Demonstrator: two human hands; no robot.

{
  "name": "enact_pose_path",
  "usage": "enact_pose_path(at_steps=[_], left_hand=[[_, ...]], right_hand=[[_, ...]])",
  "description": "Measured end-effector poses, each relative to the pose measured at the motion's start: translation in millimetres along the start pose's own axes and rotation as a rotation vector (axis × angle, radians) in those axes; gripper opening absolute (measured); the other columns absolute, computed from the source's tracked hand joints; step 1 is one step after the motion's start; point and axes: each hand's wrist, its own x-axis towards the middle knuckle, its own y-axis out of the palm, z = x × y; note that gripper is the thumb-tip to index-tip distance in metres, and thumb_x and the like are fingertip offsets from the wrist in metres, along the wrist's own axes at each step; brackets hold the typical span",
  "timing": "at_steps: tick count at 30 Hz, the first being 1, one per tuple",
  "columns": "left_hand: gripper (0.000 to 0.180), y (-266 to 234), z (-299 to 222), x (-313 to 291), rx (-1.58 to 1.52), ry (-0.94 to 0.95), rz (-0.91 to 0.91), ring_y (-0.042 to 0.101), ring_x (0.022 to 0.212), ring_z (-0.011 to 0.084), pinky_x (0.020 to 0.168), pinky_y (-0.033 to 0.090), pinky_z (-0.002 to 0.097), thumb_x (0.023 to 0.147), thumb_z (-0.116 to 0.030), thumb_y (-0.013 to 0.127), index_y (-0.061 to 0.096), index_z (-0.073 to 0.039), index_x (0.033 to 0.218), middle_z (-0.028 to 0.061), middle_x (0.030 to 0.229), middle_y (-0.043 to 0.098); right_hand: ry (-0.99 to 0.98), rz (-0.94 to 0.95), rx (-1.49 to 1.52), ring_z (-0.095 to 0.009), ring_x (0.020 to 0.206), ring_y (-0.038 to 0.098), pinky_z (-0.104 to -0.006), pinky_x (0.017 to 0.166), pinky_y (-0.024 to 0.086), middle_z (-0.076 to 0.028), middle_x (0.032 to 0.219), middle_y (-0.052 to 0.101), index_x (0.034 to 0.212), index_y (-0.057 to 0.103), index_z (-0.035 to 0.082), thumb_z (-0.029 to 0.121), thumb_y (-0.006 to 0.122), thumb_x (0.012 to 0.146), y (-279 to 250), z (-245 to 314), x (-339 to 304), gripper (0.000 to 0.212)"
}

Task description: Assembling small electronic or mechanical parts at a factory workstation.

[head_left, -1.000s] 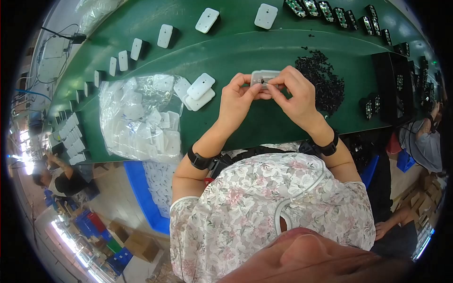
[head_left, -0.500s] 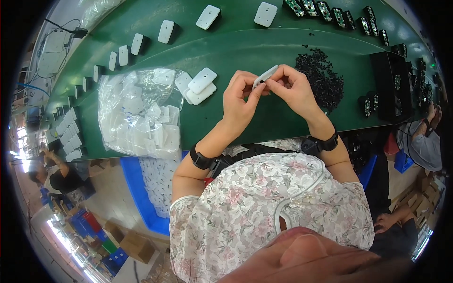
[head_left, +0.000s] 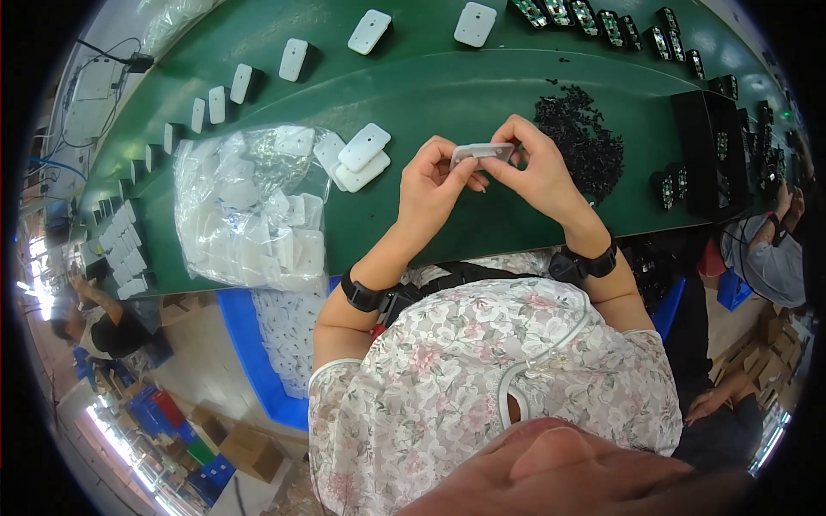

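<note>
Over there, the left hand (head_left: 427,181) and right hand (head_left: 539,175) grip a white, rounded rectangular plastic cover (head_left: 478,150). Small black plastic pieces (head_left: 582,144) lie heaped on the smooth green table (head_left: 404,95), near the right hand

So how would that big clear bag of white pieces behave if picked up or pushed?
Probably floppy: the clear bag shows thin, wrinkled film that would likely crumple in a grip. Its load may shift and sag, since the white pieces inside lie at differing angles. Rolling seems unlikely, as it lies spread broadly on the green table.

Green table (head_left: 387,95) with white plates (head_left: 354,155), clear bag (head_left: 249,215), small black parts (head_left: 578,146) and black box (head_left: 695,146)
</note>
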Motion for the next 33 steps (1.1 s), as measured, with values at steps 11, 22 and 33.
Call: enact_pose_path(at_steps=[11,22,33], left_hand=[[0.013,-26,2,30,0.201,-0.141,-0.208,0.059,0.055,0.0147,0.054,0.049,0.0284,0.095,-0.003,0.045,0.054,0.002,0.102,0.0123,0.085,0.061],[0.025,-14,4,43,1.237,0.226,-0.258,0.058,0.075,0.0315,0.059,0.048,0.0376,0.083,-0.015,0.065,0.057,-0.004,0.104,0.013,0.096,0.05],[0.049,-25,12,25,1.327,0.421,-0.118,0.05,0.106,0.0316,0.085,0.04,0.0413,0.071,-0.005,0.068,0.049,-0.003,0.116,0.0134,0.115,0.054]], right_hand=[[-0.171,-0.047,-0.095,-0.007,0.077,0.049,-0.0213,0.064,0.041,0.002,0.09,0.055,0.102,0.059,0.006,0.016,0.067,0.084,-34,-27,66,0.022],[-0.065,-0.089,-1.2,-0.035,0.103,0.053,-0.042,0.089,0.045,-0.02,0.104,0.057,0.113,0.057,0.001,0.029,0.069,0.074,-101,-49,205,0.049],[-0.155,0.023,-0.345,-0.023,0.103,0.056,-0.0317,0.092,0.043,-0.008,0.107,0.057,0.114,0.053,0.004,0.005,0.067,0.075,-42,-27,55,0.041]])
